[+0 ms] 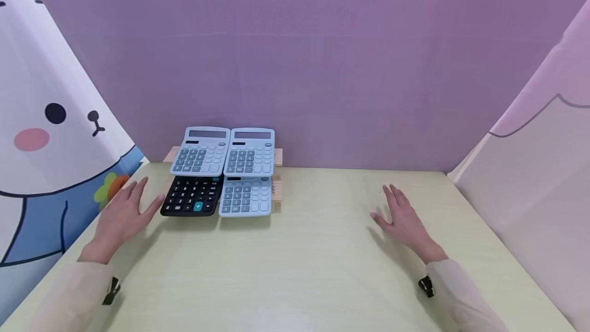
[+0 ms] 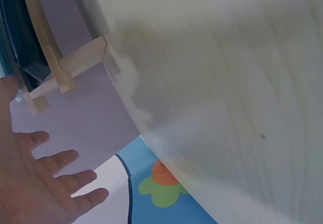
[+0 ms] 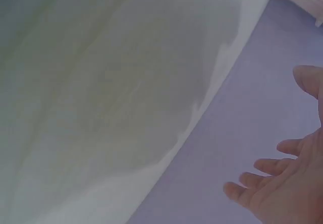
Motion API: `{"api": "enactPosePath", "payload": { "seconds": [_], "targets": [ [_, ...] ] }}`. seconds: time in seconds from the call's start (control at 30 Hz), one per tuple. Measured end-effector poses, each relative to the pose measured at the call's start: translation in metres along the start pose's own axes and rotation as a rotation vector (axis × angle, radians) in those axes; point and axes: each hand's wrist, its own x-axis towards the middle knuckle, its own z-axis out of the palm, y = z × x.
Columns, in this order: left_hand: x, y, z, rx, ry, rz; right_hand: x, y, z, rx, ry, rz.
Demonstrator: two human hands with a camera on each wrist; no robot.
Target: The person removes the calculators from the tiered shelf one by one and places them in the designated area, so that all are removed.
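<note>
Clock centred mid-tabletop in your head view: four calculators on a wooden rack (image 1: 277,191), two over two, between 10 and 11. Flat rounded-corner slabs, tilted to face you: black calculator (image 1: 192,196) at lower left with one turquoise plus key, pale blue lower-right calculator (image 1: 246,198) beside it, matching upper-left calculator (image 1: 201,151) and upper-right calculator (image 1: 249,151) above, grey and pale keys. Upper pair's bottom edges cover the tops of the lower pair; rack is light, straight-cut wood, its slat ends poking out past the calculators. Your left hand (image 1: 122,216) is at 9, fingers extended and spread, holding nothing; thumb just beside the black calculator, contact you can't tell. Your right hand (image 1: 405,223) is near 3, also fingers extended, thumb out, grasping nothing, well apart from the rack. Both cuffs are smooth, pale cloth, with a small black piece at each wrist. Tabletop (image 1: 322,250) is pale, faintly streaked wood grain; its straight far edge meets the purple cloth (image 1: 322,65) at 12, side edges flare toward you along printed cloth (image 1: 50,76) at 10 and pale cloth (image 1: 530,183) at 2. Wide gap between rack and right hand for sideways moves, plus room toward 6; tight at your left, where hand, rack and table edge crowd together.
</note>
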Motion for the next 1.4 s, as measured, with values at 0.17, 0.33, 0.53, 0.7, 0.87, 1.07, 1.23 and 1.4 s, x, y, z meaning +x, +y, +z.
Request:
{"api": "enactPosePath", "payload": {
  "seconds": [0.17,0.33,0.53,0.7,0.87,1.07,1.23,1.4],
  "targets": [
    [0.002,-0.001,0.002,-0.037,-0.030,-0.026,0.005,-0.011,0.005,0.074,-0.006,-0.016],
    [0.004,-0.005,0.003,-0.074,-0.040,-0.047,0.011,-0.021,0.008,0.144,0.003,-0.037],
    [0.006,-0.008,0.003,-0.144,-0.037,-0.035,0.019,-0.033,0.012,0.192,0.026,-0.064],
    [0.009,-0.009,0.002,-0.186,-0.022,-0.026,0.027,-0.046,0.017,0.236,0.045,-0.074],
    [0.013,-0.009,0.002,-0.221,-0.004,-0.021,0.032,-0.059,0.022,0.334,0.043,-0.060],
    [0.016,-0.011,0.003,-0.275,0.008,-0.030,0.040,-0.073,0.029,0.475,0.045,-0.065],
    [0.018,-0.012,0.004,-0.326,0.001,-0.050,0.047,-0.087,0.034,0.587,0.043,-0.051],
    [0.022,-0.011,0.006,-0.342,0.008,-0.060,0.047,-0.109,0.027,0.684,0.004,-0.018]
  ]
}}
